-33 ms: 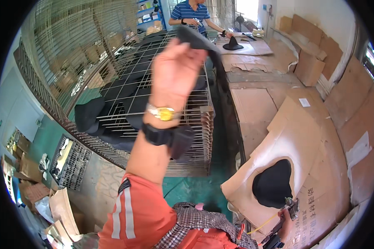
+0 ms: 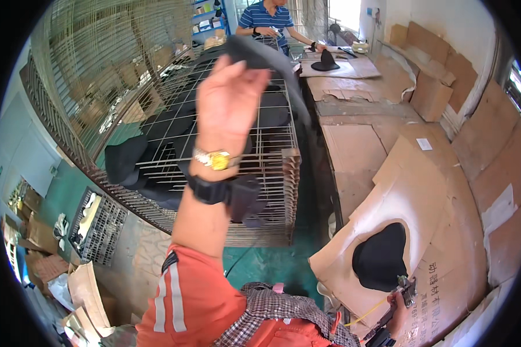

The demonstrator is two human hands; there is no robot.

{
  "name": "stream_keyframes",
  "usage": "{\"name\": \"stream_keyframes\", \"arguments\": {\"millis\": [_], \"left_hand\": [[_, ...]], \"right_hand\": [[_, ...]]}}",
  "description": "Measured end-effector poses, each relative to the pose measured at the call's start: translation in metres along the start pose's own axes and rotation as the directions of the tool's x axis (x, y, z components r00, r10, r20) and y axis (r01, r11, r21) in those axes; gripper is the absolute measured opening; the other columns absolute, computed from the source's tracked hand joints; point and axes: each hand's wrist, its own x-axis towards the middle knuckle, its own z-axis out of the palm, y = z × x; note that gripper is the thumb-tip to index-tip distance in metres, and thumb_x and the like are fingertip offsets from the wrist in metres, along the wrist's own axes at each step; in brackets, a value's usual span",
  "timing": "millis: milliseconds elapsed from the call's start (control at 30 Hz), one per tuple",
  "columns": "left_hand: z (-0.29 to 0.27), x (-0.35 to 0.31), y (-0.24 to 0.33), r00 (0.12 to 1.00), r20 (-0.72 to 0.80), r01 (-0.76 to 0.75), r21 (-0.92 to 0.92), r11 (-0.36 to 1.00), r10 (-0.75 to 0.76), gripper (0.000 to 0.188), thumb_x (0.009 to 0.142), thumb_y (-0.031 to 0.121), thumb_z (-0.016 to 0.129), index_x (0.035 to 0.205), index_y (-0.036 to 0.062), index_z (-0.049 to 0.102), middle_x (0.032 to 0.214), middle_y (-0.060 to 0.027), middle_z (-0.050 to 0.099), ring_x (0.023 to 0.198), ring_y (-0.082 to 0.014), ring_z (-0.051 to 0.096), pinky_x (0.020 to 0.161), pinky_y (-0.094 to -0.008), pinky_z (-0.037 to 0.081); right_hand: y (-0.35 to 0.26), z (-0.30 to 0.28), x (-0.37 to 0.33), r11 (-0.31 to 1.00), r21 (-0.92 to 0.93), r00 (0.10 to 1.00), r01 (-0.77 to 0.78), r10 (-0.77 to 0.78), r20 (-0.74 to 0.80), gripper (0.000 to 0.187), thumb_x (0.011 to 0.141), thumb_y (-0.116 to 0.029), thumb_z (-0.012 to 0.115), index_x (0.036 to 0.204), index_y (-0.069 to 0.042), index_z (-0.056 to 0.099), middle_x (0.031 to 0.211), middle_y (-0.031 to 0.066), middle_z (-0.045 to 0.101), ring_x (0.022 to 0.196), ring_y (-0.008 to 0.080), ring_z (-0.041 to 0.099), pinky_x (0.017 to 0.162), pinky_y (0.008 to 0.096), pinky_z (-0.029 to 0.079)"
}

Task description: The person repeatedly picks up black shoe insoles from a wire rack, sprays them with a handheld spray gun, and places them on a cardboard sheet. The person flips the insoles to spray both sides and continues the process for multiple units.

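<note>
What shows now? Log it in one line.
left hand: holding curved black fabric piece near wire rack | right hand: gripping spray gun beside rounded black fabric piece on cardboard

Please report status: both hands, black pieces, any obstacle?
Left hand gripping black piece near wire rack. Right hand on spray gun, beside second black piece on cardboard. Rack carries other black pieces.

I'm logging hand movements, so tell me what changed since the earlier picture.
The left hand moved slightly left, carrying the curved black felt-like piece along; nothing was let go. Unchanged: the right hand on the small metal spray gun, the rounded black felt-like piece on the brown cardboard sheet.
</note>
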Motion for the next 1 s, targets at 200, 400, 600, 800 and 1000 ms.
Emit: {"name": "stream_keyframes", "arguments": {"millis": [200,400,600,800,1000], "left_hand": [[-0.085,-0.095,0.047,0.735,-0.528,-0.054,0.579,0.813,0.425,0.065,0.083,-0.006,0.055,0.141,0.0117,0.033,0.104,-0.0109,0.058,0.069,-0.0186,0.061,0.060,-0.0289,0.050],[-0.152,-0.141,0.062,0.710,-0.324,0.209,0.945,0.252,0.626,0.039,0.089,0.001,0.053,0.127,0.0101,0.051,0.109,-0.0082,0.047,0.062,-0.0091,0.057,0.048,-0.0212,0.046],[-0.155,-0.147,0.065,0.879,-0.058,0.253,0.899,-0.358,0.474,0.039,0.099,0.032,0.045,0.127,0.0069,0.056,0.102,-0.0150,0.053,0.072,-0.0172,0.061,0.056,-0.0270,0.049],[-0.100,-0.165,0.018,0.768,0.179,-0.017,0.965,-0.260,0.615,0.027,0.093,0.010,0.059,0.117,-0.0040,0.057,0.106,-0.0153,0.060,0.085,-0.0165,0.059,0.072,-0.0279,0.051],[-0.045,-0.235,-0.241,0.890,0.078,0.091,0.935,0.343,-0.450,0.013,0.085,0.012,0.065,0.093,0.0024,0.067,0.085,-0.0118,0.066,0.074,-0.0191,0.064,0.068,-0.0299,0.051]], "right_hand": [[-0.030,0.047,-0.047,0.991,-0.071,0.994,0.111,-0.110,0.015,0.013,0.084,-0.006,0.062,0.094,0.001,0.057,0.077,0.0073,0.060,0.064,0.0139,0.058,0.063,0.0248,0.048],[-0.058,0.062,-0.081,0.963,-0.080,0.959,0.257,-0.243,0.145,0.012,0.086,-0.006,0.061,0.096,0.001,0.059,0.079,0.0070,0.061,0.073,0.0141,0.060,0.069,0.0276,0.051],[-0.075,0.037,-0.101,0.932,-0.330,0.989,0.150,-0.139,0.057,0.020,0.086,-0.007,0.067,0.105,0.000,0.064,0.086,0.0023,0.066,0.078,0.0114,0.062,0.071,0.0264,0.049],[-0.053,0.006,-0.121,0.979,-0.157,0.992,0.129,-0.125,0.034,0.039,0.086,-0.002,0.064,0.123,0.001,0.053,0.093,0.0051,0.062,0.082,0.0140,0.062,0.075,0.0289,0.053],[-0.031,-0.009,-0.153,0.990,-0.110,0.992,0.091,-0.099,-0.075,0.046,0.085,0.002,0.064,0.128,0.001,0.049,0.094,0.0050,0.061,0.082,0.0135,0.062,0.075,0.0291,0.053]]}}
